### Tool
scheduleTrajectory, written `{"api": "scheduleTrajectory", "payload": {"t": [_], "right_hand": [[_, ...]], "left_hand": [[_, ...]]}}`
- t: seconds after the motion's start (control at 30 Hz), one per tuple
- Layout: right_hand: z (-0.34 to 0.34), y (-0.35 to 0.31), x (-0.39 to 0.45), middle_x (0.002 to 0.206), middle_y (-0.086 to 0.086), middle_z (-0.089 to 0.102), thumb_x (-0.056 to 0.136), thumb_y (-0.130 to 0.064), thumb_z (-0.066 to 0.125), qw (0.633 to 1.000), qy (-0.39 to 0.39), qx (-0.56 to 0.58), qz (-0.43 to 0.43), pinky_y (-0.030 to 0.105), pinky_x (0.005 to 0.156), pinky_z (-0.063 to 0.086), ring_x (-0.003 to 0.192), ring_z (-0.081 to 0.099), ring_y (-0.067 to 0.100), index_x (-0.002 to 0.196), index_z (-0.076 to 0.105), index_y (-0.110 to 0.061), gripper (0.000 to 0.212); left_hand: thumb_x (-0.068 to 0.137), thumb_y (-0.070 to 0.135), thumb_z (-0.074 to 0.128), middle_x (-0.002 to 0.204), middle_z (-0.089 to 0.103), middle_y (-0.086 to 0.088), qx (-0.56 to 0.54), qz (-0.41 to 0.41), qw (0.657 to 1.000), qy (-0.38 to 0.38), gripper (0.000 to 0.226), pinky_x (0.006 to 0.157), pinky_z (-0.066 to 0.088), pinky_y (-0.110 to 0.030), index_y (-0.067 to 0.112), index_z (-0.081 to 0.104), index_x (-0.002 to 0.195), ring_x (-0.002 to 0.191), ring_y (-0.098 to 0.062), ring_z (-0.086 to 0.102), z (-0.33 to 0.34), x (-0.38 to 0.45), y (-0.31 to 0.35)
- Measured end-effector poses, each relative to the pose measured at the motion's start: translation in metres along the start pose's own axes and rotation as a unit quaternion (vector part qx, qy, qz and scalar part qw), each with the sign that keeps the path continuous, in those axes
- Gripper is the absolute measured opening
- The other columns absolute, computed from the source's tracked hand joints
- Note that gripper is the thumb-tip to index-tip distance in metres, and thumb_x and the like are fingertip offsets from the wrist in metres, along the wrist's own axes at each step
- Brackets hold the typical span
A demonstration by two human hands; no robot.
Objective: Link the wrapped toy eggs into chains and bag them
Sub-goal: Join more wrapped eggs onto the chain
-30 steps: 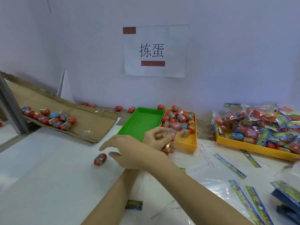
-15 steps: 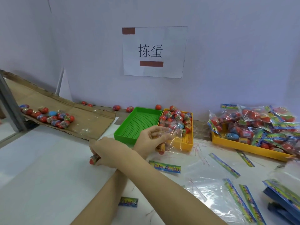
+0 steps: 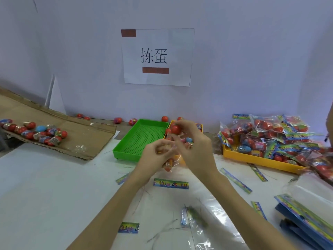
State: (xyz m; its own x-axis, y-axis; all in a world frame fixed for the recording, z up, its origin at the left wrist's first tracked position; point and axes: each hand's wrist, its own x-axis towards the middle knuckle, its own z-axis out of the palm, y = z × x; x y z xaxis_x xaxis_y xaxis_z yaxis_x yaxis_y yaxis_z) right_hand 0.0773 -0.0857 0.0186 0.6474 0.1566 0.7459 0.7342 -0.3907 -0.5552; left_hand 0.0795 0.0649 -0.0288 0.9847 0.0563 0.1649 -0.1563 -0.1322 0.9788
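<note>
Above the white table [image 3: 45, 186], in front of the green tray [image 3: 142, 138] and the small yellow tray [image 3: 201, 125] of loose eggs (bagged packs fill the larger yellow tray [image 3: 252, 157] to the right), both hands are raised together over a clear bag [image 3: 171, 159]. The left hand [image 3: 155, 156] has its fingers curled round the bag's mouth, eggs already hanging inside, while the right hand [image 3: 196, 150] pinches a red wrapped egg [image 3: 175, 129] at its fingertips just above. To do this well, I judge, keep the mouth spread wide and lower the egg straight in without snagging the film.
</note>
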Motion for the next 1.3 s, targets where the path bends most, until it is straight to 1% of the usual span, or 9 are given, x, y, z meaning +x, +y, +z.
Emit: {"api": "scheduleTrajectory", "payload": {"t": [0.13, 0.3, 0.47, 0.63, 0.73, 0.87, 1.03, 1.13, 1.3], "right_hand": [[-0.025, 0.021, -0.017, 0.113, -0.007, 0.07, 0.093, -0.021, 0.074, 0.997, 0.042, 0.045, 0.035, 0.029, 0.085, 0.059, 0.104, 0.068, 0.01, 0.123, 0.069, -0.02, 0.03], [-0.032, 0.022, -0.027, 0.117, -0.014, 0.068, 0.095, -0.016, 0.072, 0.998, -0.004, 0.043, 0.048, 0.022, 0.077, 0.059, 0.101, 0.069, 0.005, 0.127, 0.066, -0.03, 0.035], [-0.042, 0.022, -0.027, 0.112, -0.012, 0.066, 0.095, -0.015, 0.072, 0.999, -0.009, -0.01, 0.05, 0.009, 0.072, 0.05, 0.098, 0.063, -0.001, 0.127, 0.067, -0.025, 0.034], [-0.051, 0.022, -0.024, 0.12, -0.003, 0.064, 0.093, -0.009, 0.074, 0.998, -0.023, -0.057, 0.026, 0.014, 0.076, 0.054, 0.097, 0.063, 0.008, 0.126, 0.071, -0.019, 0.034], [-0.054, 0.021, -0.024, 0.116, 0.0, 0.062, 0.09, -0.015, 0.078, 0.996, -0.03, -0.083, 0.01, 0.016, 0.074, 0.053, 0.093, 0.058, 0.012, 0.123, 0.074, -0.018, 0.034], [-0.053, 0.021, -0.024, 0.108, -0.004, 0.061, 0.091, -0.02, 0.076, 0.995, -0.061, -0.072, 0.013, 0.018, 0.069, 0.055, 0.086, 0.062, 0.008, 0.126, 0.072, -0.018, 0.036], [-0.051, 0.02, -0.024, 0.111, -0.019, 0.058, 0.096, -0.02, 0.071, 0.994, -0.079, 0.0, 0.078, 0.011, 0.056, 0.05, 0.085, 0.071, 0.006, 0.126, 0.068, -0.026, 0.031], [-0.053, 0.018, -0.023, 0.109, -0.018, 0.065, 0.098, -0.02, 0.068, 0.992, -0.087, 0.01, 0.086, 0.014, 0.059, 0.053, 0.084, 0.071, 0.006, 0.127, 0.064, -0.032, 0.031], [-0.052, 0.021, -0.025, 0.1, -0.015, 0.067, 0.099, -0.019, 0.066, 0.988, -0.124, -0.074, 0.048, 0.01, 0.068, 0.052, 0.092, 0.064, -0.002, 0.114, 0.065, -0.027, 0.018]], "left_hand": [[0.088, 0.019, 0.083, 0.097, 0.08, -0.012, -0.064, 0.027, 0.997, -0.033, 0.023, 0.057, 0.061, -0.035, 0.018, 0.075, 0.11, 0.081, -0.03, 0.078, -0.001, -0.011, 0.011], [0.083, 0.029, 0.084, 0.099, 0.08, -0.01, -0.052, 0.067, 0.995, -0.051, 0.03, 0.065, 0.062, -0.042, 0.029, 0.075, 0.112, 0.088, -0.028, 0.079, 0.008, -0.019, 0.019], [0.085, 0.024, 0.082, 0.099, 0.08, -0.005, -0.034, 0.097, 0.994, -0.035, 0.035, 0.066, 0.06, -0.027, 0.026, 0.073, 0.119, 0.091, -0.022, 0.078, 0.013, -0.021, 0.024], [0.089, 0.009, 0.081, 0.106, 0.081, 0.0, -0.026, 0.097, 0.994, -0.045, 0.043, 0.079, 0.063, -0.03, 0.017, 0.07, 0.13, 0.101, -0.022, 0.076, 0.017, -0.021, 0.023], [0.088, 0.008, 0.081, 0.112, 0.079, 0.005, -0.029, 0.107, 0.993, -0.039, 0.045, 0.088, 0.058, -0.022, 0.015, 0.07, 0.131, 0.108, -0.01, 0.073, 0.02, -0.021, 0.021], [0.089, 0.005, 0.079, 0.116, 0.078, 0.008, -0.044, 0.111, 0.992, -0.052, 0.041, 0.091, 0.054, -0.017, 0.015, 0.071, 0.128, 0.111, -0.008, 0.073, 0.023, -0.023, 0.02], [0.088, 0.015, 0.078, 0.119, 0.078, -0.003, -0.082, 0.103, 0.989, -0.06, 0.045, 0.101, 0.057, -0.038, 0.01, 0.069, 0.132, 0.113, -0.023, 0.074, 0.022, -0.021, 0.02], [0.091, 0.013, 0.075, 0.119, 0.078, -0.006, -0.103, 0.098, 0.988, -0.055, 0.039, 0.1, 0.059, -0.038, 0.011, 0.07, 0.13, 0.112, -0.026, 0.075, 0.021, -0.02, 0.021], [0.1, 0.005, 0.066, 0.11, 0.08, -0.006, -0.067, 0.116, 0.99, -0.055, 0.025, 0.088, 0.06, -0.027, 0.01, 0.074, 0.124, 0.102, -0.023, 0.077, 0.02, -0.019, 0.018]]}}
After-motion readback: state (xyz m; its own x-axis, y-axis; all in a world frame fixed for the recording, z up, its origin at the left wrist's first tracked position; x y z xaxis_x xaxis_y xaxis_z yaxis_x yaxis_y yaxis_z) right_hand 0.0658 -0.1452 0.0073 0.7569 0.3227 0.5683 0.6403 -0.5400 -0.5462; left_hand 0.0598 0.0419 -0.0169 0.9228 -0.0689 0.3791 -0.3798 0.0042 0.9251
